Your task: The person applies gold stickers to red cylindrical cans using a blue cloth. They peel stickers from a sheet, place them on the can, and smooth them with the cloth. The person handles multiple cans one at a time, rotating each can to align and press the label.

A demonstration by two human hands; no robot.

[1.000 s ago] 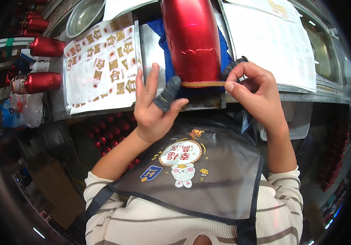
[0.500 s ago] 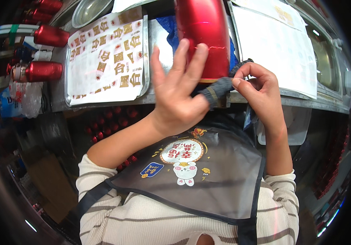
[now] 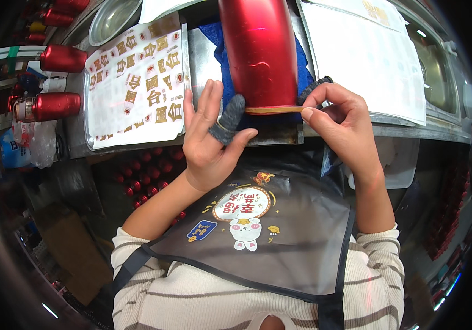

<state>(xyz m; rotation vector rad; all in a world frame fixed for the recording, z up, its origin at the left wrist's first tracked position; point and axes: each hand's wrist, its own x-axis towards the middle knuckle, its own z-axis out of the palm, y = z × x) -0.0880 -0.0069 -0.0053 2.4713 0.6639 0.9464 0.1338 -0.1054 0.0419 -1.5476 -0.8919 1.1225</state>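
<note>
A large glossy red bottle (image 3: 260,55) lies on a blue cloth (image 3: 304,69), its base end toward me. Along that end runs a thin gold strip (image 3: 271,110), which sticks out to the right. My right hand (image 3: 348,126) pinches the strip's free end between thumb and index finger, and a dark grey finger sleeve (image 3: 317,88) shows on it. Left of the base, my left hand (image 3: 208,151) is open with fingers apart. It holds nothing and wears a dark grey finger sleeve (image 3: 228,121) on the index finger.
A tray with a sheet of gold decals (image 3: 137,88) lies on the left, white sheets (image 3: 365,66) on the right. Smaller red bottles (image 3: 57,106) lie at far left. A metal bowl (image 3: 112,22) stands at the back, a basin (image 3: 439,71) at far right. More red bottles (image 3: 148,176) sit below the table edge.
My left hand has moved back off the bottle, down and left, uncovering the base end and the gold strip. My right hand stays beside the base, still pinching. The view has shifted slightly.
</note>
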